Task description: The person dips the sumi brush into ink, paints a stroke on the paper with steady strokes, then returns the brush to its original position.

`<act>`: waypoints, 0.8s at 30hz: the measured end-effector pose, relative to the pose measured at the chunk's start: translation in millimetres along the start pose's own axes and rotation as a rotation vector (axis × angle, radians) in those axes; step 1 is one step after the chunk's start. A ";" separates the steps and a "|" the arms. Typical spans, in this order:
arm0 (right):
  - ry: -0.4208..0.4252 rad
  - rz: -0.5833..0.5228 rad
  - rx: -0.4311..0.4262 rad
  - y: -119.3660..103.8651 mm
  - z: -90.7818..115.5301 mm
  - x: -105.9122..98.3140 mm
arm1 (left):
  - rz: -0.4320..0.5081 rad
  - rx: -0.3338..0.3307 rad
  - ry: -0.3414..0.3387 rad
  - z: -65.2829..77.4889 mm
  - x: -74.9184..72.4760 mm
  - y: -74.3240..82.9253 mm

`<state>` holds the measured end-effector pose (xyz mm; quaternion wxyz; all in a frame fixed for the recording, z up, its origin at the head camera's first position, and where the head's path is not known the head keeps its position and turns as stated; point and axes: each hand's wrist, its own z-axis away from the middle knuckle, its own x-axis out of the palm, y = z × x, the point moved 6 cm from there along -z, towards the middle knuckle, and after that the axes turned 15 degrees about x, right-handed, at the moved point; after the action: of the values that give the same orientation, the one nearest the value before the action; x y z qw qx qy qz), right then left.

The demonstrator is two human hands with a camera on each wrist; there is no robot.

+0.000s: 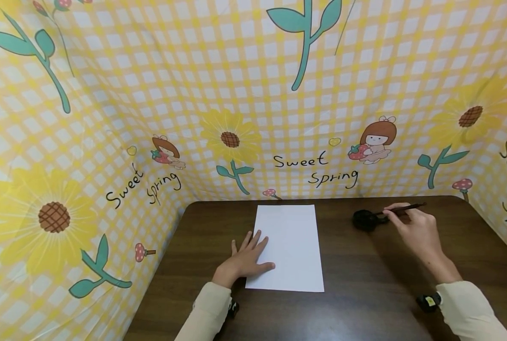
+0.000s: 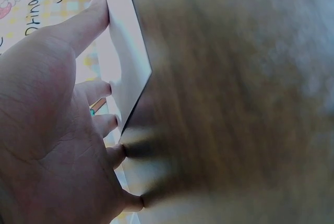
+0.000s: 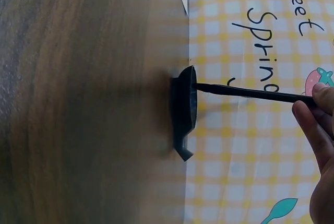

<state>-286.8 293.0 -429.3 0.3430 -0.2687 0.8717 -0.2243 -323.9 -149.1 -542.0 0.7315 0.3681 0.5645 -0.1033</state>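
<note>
A blank white sheet of paper (image 1: 294,246) lies upright on the dark table. My left hand (image 1: 247,259) rests with spread, straight fingers on its left edge; in the left wrist view the fingertips (image 2: 99,7) press along the paper (image 2: 128,41). Over at the right, my right hand (image 1: 420,232) pinches a dark slender brush (image 1: 407,208) between thumb and fingers. The brush's dark tip (image 3: 209,87) is at the rim of a small black dish (image 3: 182,104), which also shows in the head view as a black ink dish (image 1: 364,220).
The brown wooden table (image 1: 364,303) has rounded back corners. A yellow checked cloth (image 1: 245,94) with sunflowers and "Sweet Spring" lettering rises behind it and at both sides. Each wrist carries a small black device (image 1: 428,302) near a pale sleeve (image 1: 471,308).
</note>
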 end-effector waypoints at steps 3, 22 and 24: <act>-0.004 -0.010 0.030 4.0 0.9 1.3 | -0.010 0.002 0.001 -0.3 0.1 0.3; -0.006 -0.006 0.131 19.1 9.6 5.0 | 0.001 -0.014 0.013 -9.3 15.0 -19.7; -0.013 0.003 0.136 19.8 10.2 5.8 | 0.004 -0.014 0.013 -9.2 15.8 -20.3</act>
<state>-289.3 302.2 -450.3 0.3663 -0.2450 0.8526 -0.2809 -336.9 -153.3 -565.7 0.7306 0.3648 0.5692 -0.0958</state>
